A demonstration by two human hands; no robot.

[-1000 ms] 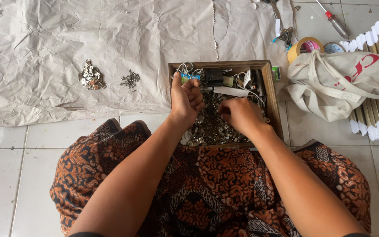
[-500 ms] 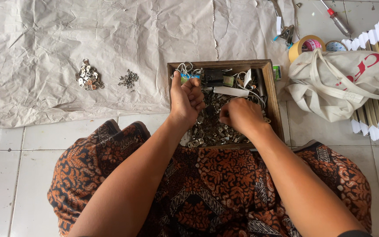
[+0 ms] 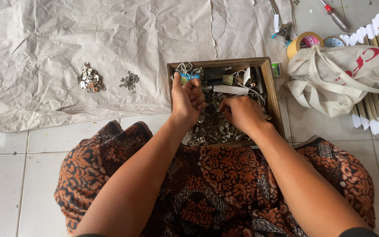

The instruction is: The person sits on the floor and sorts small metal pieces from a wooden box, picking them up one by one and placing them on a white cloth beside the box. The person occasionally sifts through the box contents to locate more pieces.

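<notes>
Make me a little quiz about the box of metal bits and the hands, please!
1. True or false: both hands are inside the wooden box.
2. How many small piles of metal bits lie on the paper sheet? A) one B) two C) four
3. Fill in: the cloth bag lies to the ______ of the box.

Key
1. True: the left hand and right hand are both over the metal bits in the box.
2. B: a bigger pile and a smaller pile.
3. Right.
</notes>
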